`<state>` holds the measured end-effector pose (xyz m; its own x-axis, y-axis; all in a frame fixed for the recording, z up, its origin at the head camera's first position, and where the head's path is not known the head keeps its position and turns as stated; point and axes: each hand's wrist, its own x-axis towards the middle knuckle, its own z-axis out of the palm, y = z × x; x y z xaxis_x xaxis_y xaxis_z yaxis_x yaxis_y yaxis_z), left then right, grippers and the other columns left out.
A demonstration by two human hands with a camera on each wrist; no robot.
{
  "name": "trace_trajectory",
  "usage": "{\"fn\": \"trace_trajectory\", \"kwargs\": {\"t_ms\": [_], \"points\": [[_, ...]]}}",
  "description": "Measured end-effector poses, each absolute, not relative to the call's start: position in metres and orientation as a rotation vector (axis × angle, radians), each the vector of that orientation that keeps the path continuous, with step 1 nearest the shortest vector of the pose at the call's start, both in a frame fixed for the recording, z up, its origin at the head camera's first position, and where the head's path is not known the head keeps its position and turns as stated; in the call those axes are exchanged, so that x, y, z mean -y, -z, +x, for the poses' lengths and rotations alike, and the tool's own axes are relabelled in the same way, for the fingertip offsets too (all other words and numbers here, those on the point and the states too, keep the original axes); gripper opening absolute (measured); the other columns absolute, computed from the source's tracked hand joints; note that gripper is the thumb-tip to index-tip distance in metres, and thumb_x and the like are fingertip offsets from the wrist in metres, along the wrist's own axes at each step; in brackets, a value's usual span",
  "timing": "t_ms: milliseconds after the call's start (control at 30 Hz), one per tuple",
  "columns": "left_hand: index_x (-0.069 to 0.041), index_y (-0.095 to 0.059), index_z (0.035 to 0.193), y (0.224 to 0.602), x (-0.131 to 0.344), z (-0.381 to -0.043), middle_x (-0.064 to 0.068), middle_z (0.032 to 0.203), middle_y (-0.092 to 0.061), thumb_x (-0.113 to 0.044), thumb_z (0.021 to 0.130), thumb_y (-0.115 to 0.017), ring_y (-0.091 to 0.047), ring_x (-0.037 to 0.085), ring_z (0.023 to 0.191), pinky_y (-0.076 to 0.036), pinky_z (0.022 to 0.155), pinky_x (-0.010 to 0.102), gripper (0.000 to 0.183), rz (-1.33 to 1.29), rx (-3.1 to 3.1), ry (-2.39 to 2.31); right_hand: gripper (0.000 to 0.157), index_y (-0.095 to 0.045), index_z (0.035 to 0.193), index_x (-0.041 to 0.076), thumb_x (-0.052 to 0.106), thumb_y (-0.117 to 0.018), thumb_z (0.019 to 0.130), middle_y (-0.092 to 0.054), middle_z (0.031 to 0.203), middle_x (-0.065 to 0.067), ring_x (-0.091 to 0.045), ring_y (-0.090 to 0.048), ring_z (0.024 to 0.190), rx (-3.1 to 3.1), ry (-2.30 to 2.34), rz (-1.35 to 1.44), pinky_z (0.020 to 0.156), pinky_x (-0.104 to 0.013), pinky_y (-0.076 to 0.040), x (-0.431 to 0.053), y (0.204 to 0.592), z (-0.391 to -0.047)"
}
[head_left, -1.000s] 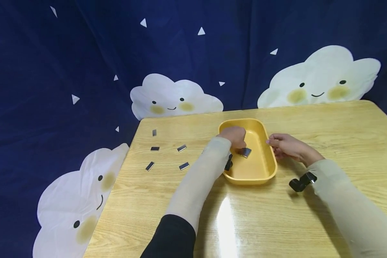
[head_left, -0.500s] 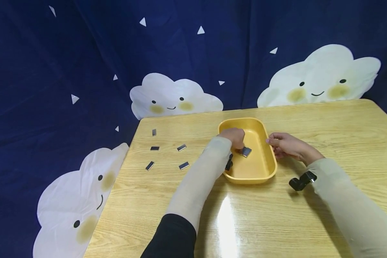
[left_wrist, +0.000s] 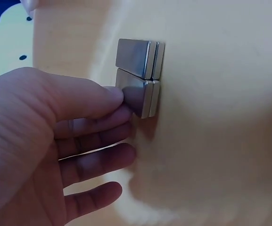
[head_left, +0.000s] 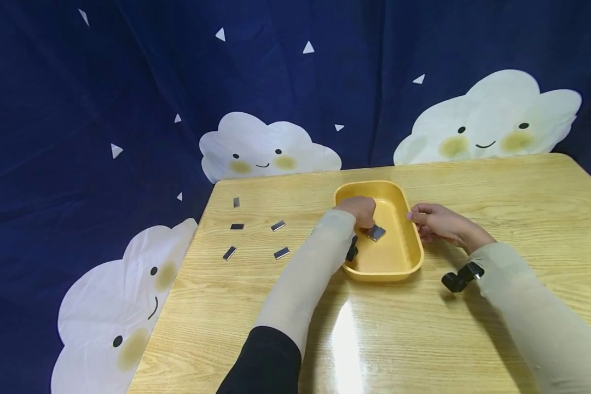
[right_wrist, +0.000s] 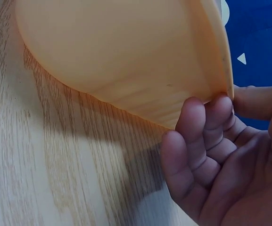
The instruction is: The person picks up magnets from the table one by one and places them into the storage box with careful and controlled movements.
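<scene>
In the left wrist view, a cluster of flat silver block magnets lies side by side and layered in the yellow plastic bin. My left hand reaches into the bin and pinches the lower magnets between thumb and index finger. The other fingers of that hand are spread loosely below. At the bin's right side, my right hand grips the rim, thumb on one face and fingertips against the outer wall. From the head view, the left fingertips are partly hidden behind the hand.
Several single silver magnets lie spaced apart on the wooden table, left of the bin. A dark blue curtain with clouds hangs behind the table's far edge. Black wrist cameras stick out from both sleeves.
</scene>
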<state>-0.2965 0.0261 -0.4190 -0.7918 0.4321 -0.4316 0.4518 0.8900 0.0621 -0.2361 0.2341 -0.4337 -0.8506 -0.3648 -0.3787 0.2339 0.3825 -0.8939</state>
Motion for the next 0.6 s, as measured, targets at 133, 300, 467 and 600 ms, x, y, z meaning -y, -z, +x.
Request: {"fn": "trace_trajectory", "kwargs": {"t_ms": [133,300,467,600], "points": [[-0.018,-0.054,0.069,0.418,-0.025,-0.297,-0.001,0.078,-0.056,-0.019,0.092,-0.060,-0.050,0.014,0.070,-0.038,0.060,0.024,0.023,0.649,-2.607,0.042,0.019,-0.047,0.103,0.003,0.022,-0.045,0.105,-0.053,0.076,0.005,-0.006,-0.059,0.067,-2.118,1.494,-0.125,0.067,-0.029,-0.055,-0.234,0.434,-0.236],[-0.018,-0.051,0.063,0.415,-0.023,-0.297,-0.002,0.066,-0.048,-0.016,0.090,-0.061,-0.046,0.013,0.064,-0.036,0.055,0.023,0.029,0.664,-2.617,-0.032,0.019,-0.047,0.103,0.003,0.021,-0.045,0.105,-0.052,0.076,0.004,-0.006,-0.059,0.066,-2.119,1.492,-0.111,0.067,-0.028,-0.055,-0.234,0.434,-0.237],[-0.018,-0.042,0.056,0.408,-0.019,-0.297,-0.004,0.056,-0.032,-0.012,0.088,-0.058,-0.031,0.011,0.053,-0.028,0.049,0.023,0.037,0.688,-2.621,-0.099,0.021,-0.047,0.104,0.003,0.023,-0.045,0.105,-0.052,0.077,0.003,-0.007,-0.058,0.067,-2.122,1.484,-0.114,0.067,-0.028,-0.055,-0.234,0.433,-0.237],[-0.018,-0.037,0.055,0.401,-0.014,-0.297,-0.005,0.055,-0.025,-0.014,0.092,-0.054,-0.020,0.010,0.051,-0.022,0.048,0.022,0.041,0.751,-2.619,-0.096,0.022,-0.047,0.106,0.002,0.023,-0.045,0.105,-0.052,0.077,0.004,-0.007,-0.058,0.068,-2.127,1.474,-0.118,0.068,-0.029,-0.055,-0.235,0.433,-0.237]]}}
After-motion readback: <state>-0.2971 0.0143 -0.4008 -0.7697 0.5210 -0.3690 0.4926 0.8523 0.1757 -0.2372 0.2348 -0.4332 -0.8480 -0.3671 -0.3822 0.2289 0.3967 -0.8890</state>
